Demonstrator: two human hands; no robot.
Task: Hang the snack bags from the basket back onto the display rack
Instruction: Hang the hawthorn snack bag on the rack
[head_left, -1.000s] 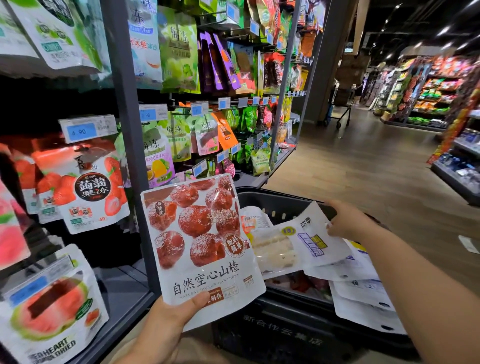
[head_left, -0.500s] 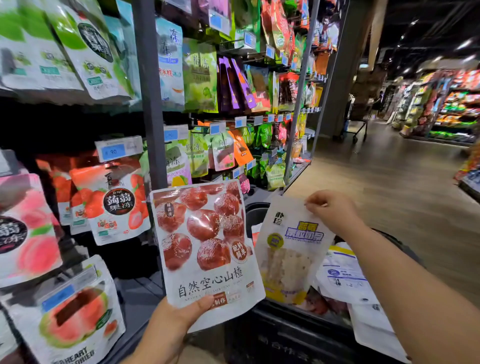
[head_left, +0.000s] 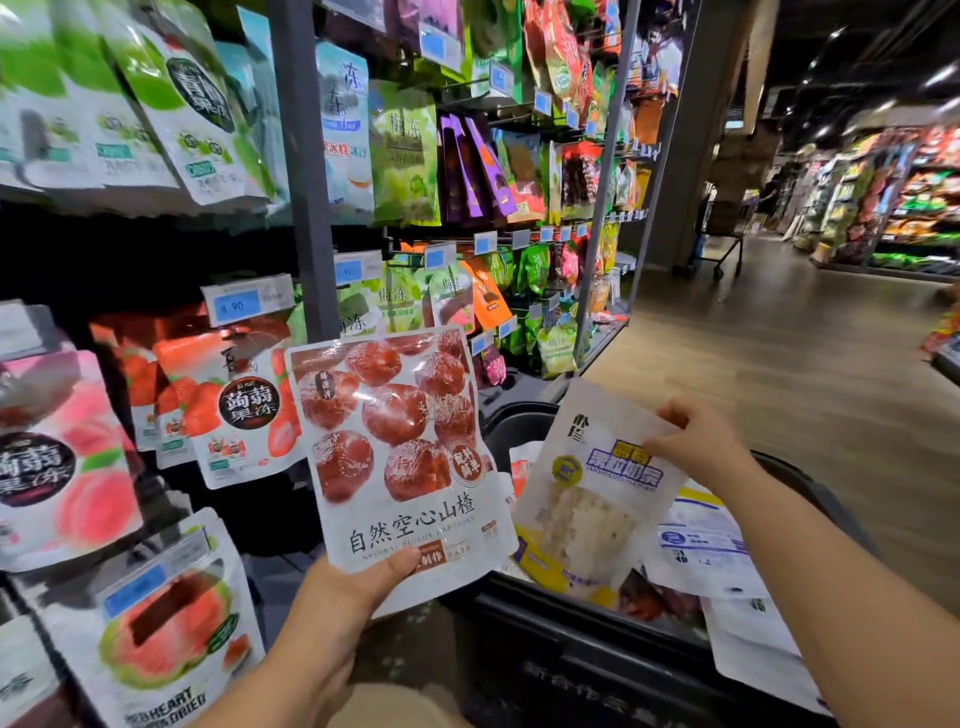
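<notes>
Left hand grips one red bag by its bottom edge, thumb curled across the front, and holds it upright in front of the rack. Right hand pinches the top right corner of one white bag, which hangs tilted over the basket. That makes two bags held, one in each hand. Their near edges are just beside each other, and I cannot tell whether they touch. At least three more packets lie in the basket's right side, partly spilling over its rim. The rack fills the left, with hanging bags crowded in rows on both sides of its grey post. To the right, the floor runs open down the aisle.
</notes>
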